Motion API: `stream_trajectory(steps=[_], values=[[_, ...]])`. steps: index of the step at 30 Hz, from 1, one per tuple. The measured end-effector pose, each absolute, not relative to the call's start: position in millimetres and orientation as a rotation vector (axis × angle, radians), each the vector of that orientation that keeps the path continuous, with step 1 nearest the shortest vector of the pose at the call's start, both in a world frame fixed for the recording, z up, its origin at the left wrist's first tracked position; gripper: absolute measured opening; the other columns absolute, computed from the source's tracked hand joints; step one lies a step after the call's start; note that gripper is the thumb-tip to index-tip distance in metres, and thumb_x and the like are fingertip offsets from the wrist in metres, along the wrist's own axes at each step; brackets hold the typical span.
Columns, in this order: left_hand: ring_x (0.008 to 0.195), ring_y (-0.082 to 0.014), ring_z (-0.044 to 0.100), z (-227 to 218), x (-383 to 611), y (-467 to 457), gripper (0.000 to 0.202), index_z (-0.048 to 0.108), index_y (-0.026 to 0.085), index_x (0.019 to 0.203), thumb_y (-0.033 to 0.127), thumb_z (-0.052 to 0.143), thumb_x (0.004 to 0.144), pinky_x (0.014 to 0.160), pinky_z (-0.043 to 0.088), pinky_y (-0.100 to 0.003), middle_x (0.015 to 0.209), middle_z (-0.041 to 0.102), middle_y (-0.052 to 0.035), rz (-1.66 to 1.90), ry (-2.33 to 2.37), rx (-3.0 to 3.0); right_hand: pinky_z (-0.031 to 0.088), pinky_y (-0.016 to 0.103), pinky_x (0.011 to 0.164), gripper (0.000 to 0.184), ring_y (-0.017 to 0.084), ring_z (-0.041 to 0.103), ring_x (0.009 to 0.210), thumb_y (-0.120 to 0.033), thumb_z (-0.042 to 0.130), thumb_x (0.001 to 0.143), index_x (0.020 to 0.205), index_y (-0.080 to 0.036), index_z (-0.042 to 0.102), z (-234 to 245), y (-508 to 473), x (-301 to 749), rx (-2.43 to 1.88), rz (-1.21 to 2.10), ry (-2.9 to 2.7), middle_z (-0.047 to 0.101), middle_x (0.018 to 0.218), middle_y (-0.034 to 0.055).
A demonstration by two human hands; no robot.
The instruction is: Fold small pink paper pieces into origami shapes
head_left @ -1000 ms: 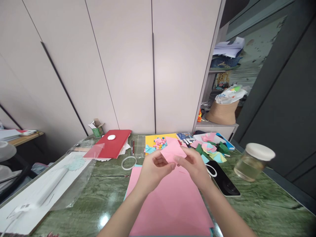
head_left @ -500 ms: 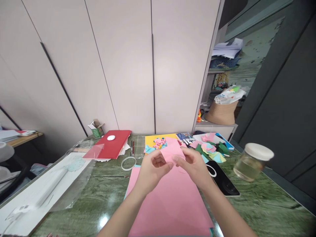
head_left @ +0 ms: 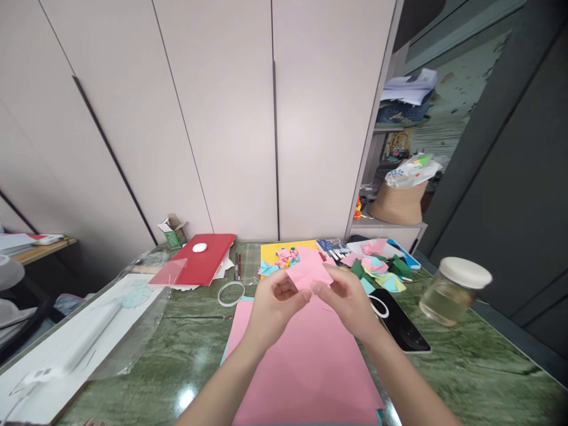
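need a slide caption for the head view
Left hand and right hand pinch a small pink paper above a large pink sheet on a green table.

**Cut Off and Covered**

The pink sheet [head_left: 306,361] runs off the lower edge, both forearms [head_left: 231,384] over it. Above it, the left hand [head_left: 273,307] and right hand [head_left: 350,302] pinch a slip [head_left: 306,272], fingers covering its lower edge. Right of the sheet, the right hand hides part of the phone [head_left: 402,328]; the jar [head_left: 452,290] is blurred. Beyond the sheet, scraps [head_left: 377,266] are too small to tell apart.
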State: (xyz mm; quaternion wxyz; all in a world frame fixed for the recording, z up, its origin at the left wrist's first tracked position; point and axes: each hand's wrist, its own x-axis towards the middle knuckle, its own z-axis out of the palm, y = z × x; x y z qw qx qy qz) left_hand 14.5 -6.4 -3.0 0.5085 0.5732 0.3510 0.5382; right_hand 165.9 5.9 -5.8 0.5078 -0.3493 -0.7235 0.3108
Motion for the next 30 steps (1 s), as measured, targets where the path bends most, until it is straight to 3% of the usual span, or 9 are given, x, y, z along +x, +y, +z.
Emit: stream_trajectory(steps=[3, 8, 17, 30], values=[[0.078, -0.0188, 0.06, -3.0, 13.7, -5.6, 0.02, 0.066, 0.014, 0.088, 0.022, 0.07, 0.07, 0.07, 0.047, -0.029, 0.079, 0.065, -0.0048, 1.303, 0.8, 1.369, 0.031, 0.026, 0.055, 0.029, 0.014, 0.036, 0.059, -0.033, 0.053, 0.083, 0.059, -0.019, 0.045, -6.2, 5.5, 164.9, -0.916, 0.593, -1.746, 0.038, 0.06, -0.0024], [0.074, -0.018, 0.06, -0.4, 14.8, -8.0, 0.019, 0.067, 0.014, 0.085, 0.02, 0.071, 0.068, 0.067, 0.047, -0.028, 0.077, 0.067, -0.0049, 1.323, 0.792, 1.34, 0.038, 0.027, 0.06, 0.026, 0.016, 0.046, 0.065, -0.037, 0.051, 0.084, 0.068, -0.018, 0.055, -6.8, 7.9, 167.2, -0.781, 0.812, -1.805, 0.052, 0.067, 0.001], [0.068, -0.014, 0.054, -6.0, 8.9, -3.6, 0.016, 0.068, 0.015, 0.086, 0.014, 0.059, 0.073, 0.068, 0.044, -0.026, 0.077, 0.065, -0.0038, 1.343, 0.598, 1.363, 0.04, 0.028, 0.065, 0.023, 0.017, 0.053, 0.069, -0.033, 0.053, 0.085, 0.069, -0.019, 0.061, -6.0, 7.1, 164.9, -0.664, 0.843, -1.76, 0.061, 0.07, 0.002], [0.063, -0.0128, 0.057, 4.2, 1.4, -5.3, 0.009, 0.064, 0.014, 0.079, 0.021, 0.067, 0.074, 0.063, 0.046, -0.025, 0.066, 0.062, -0.0016, 1.245, 0.825, 1.47, 0.04, 0.028, 0.062, 0.02, 0.016, 0.051, 0.067, -0.028, 0.051, 0.086, 0.071, -0.019, 0.059, -14.8, 1.1, 156.4, -0.653, 0.847, -1.717, 0.057, 0.07, 0.0014]])
